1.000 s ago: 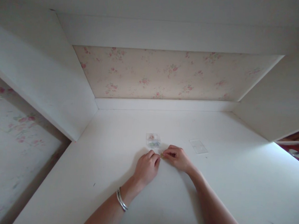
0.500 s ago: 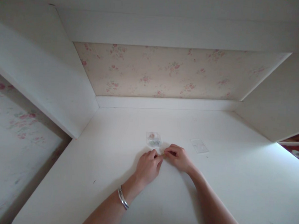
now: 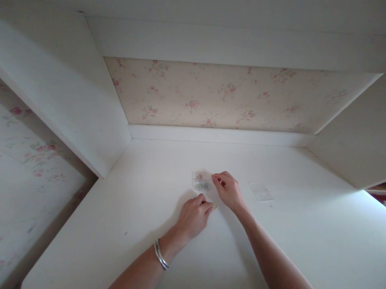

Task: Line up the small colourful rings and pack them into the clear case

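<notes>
My left hand (image 3: 194,212) rests low over the white tabletop, its fingers curled and closed. A small yellowish, gold-looking piece (image 3: 214,207) shows at the tips of its thumb and forefinger; its kind is too small to tell. My right hand (image 3: 227,191) is raised in a pinch at the right edge of a small clear plastic box (image 3: 195,174). Whatever the pinch holds, if anything, is too small to make out. Inside the box are small reddish and greenish-grey items (image 3: 201,185), blurred at this distance.
A clear flat plastic lid or tray (image 3: 261,191) lies right of my hands on the white tabletop (image 3: 152,172). White side panels (image 3: 93,126) and an overhead shelf (image 3: 217,42) frame the desk. Floral wallpaper (image 3: 211,96) covers the back.
My right hand has moved up and away from my left hand, to the clear box's right side. The yellowish piece now shows at the left fingertips. The view has shifted slightly.
</notes>
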`<move>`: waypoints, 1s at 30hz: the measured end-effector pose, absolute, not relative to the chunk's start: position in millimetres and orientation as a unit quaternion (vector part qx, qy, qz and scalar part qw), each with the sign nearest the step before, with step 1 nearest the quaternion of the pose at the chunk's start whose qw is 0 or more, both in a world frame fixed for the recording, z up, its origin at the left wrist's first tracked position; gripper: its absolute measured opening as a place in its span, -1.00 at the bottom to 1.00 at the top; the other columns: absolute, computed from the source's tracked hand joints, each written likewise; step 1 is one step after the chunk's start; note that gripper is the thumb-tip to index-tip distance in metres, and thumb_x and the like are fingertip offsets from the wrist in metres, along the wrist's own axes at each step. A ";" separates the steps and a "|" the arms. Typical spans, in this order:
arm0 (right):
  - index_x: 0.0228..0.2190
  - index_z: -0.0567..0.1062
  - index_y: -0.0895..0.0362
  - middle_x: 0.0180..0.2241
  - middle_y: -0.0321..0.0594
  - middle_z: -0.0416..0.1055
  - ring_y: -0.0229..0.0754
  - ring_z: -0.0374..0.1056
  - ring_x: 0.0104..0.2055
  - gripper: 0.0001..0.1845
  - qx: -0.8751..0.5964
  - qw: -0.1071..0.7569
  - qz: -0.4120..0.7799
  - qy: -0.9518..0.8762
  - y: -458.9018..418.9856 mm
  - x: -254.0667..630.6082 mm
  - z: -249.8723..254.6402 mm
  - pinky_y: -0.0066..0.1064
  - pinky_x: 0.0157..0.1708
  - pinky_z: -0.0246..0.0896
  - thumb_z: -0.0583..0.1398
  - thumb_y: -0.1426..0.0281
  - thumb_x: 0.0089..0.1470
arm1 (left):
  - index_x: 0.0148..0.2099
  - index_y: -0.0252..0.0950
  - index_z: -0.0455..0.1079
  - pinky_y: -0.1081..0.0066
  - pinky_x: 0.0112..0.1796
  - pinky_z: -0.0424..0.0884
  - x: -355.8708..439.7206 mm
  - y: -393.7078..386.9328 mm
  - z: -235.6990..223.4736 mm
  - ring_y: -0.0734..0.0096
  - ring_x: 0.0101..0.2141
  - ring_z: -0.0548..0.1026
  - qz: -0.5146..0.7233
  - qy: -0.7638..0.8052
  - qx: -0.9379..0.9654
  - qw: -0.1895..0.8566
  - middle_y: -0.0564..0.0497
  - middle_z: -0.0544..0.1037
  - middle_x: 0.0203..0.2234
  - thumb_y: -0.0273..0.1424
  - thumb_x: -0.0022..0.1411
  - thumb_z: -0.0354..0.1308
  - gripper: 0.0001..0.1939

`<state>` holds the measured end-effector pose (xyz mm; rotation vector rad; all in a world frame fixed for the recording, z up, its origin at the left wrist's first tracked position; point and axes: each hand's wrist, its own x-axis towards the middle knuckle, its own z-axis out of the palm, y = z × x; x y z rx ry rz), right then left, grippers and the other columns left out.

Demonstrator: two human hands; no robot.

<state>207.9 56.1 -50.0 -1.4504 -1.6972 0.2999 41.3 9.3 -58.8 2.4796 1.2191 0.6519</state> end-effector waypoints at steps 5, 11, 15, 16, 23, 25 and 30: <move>-0.35 0.55 0.07 -0.40 -0.23 0.40 -0.28 0.30 -0.42 -0.73 -0.574 0.381 0.097 -0.719 75.2 204.6 -52.2 -0.46 -0.38 0.18 0.06 0.30 0.14 | -0.22 -0.20 0.48 0.46 -0.28 0.34 40.0 12.5 -63.3 0.45 -0.36 0.42 0.276 0.429 0.831 0.221 0.01 0.42 -0.36 -0.35 0.30 -0.04 -0.75; -0.34 0.55 0.09 -0.41 -0.23 0.40 -0.26 0.30 -0.42 -0.73 -0.597 0.413 0.108 -0.679 63.8 213.4 -60.1 -0.44 -0.40 0.18 0.08 0.27 0.13 | -0.28 -0.26 0.47 0.48 -0.32 0.33 36.2 22.4 -67.1 0.48 -0.38 0.41 0.333 0.432 0.772 0.327 0.02 0.42 -0.37 -0.32 0.25 0.04 -0.80; -0.36 0.54 0.09 -0.43 -0.24 0.39 -0.28 0.28 -0.46 -0.75 -0.595 0.428 0.161 -0.661 39.0 221.0 -61.0 -0.45 -0.45 0.16 0.09 0.26 0.13 | -0.27 -0.27 0.48 0.48 -0.35 0.30 35.2 25.3 -64.8 0.47 -0.39 0.38 0.346 0.434 0.755 0.349 0.01 0.41 -0.39 -0.29 0.24 0.06 -0.79; -0.37 0.54 0.09 -0.43 -0.24 0.38 -0.28 0.27 -0.46 -0.75 -0.590 0.424 0.178 -0.664 31.9 222.6 -61.1 -0.46 -0.46 0.16 0.10 0.26 0.13 | -0.27 -0.27 0.48 0.48 -0.35 0.30 35.1 25.5 -64.1 0.47 -0.40 0.37 0.348 0.435 0.753 0.351 0.01 0.41 -0.40 -0.29 0.24 0.06 -0.79; -0.34 0.52 0.06 -0.38 -0.24 0.38 -0.29 0.28 -0.41 -0.81 -0.519 0.313 0.241 -0.758 -4.4 228.2 -60.0 -0.47 -0.41 0.16 0.12 0.29 0.12 | -0.25 -0.28 0.45 0.50 -0.36 0.30 33.2 27.8 -56.7 0.50 -0.40 0.37 0.366 0.466 0.749 0.297 0.01 0.41 -0.37 -0.32 0.26 0.01 -0.78; -0.32 0.52 0.05 -0.35 -0.23 0.39 -0.26 0.30 -0.36 -0.82 -0.509 0.289 0.206 -0.784 -6.3 228.0 -59.4 -0.43 -0.33 0.18 0.12 0.32 0.11 | -0.24 -0.28 0.44 0.50 -0.35 0.32 33.3 32.9 -52.2 0.50 -0.41 0.37 0.370 0.487 0.748 0.257 0.01 0.42 -0.36 -0.33 0.28 -0.01 -0.78; -0.33 0.53 0.04 -0.36 -0.23 0.39 -0.26 0.31 -0.35 -0.80 -0.508 0.274 0.144 -0.804 -4.4 227.4 -60.1 -0.42 -0.28 0.15 0.09 0.38 0.12 | -0.21 -0.25 0.44 0.48 -0.26 0.34 41.5 58.3 -35.3 0.49 -0.35 0.41 0.332 0.519 0.772 0.157 0.00 0.42 -0.31 -0.33 0.28 -0.01 -0.79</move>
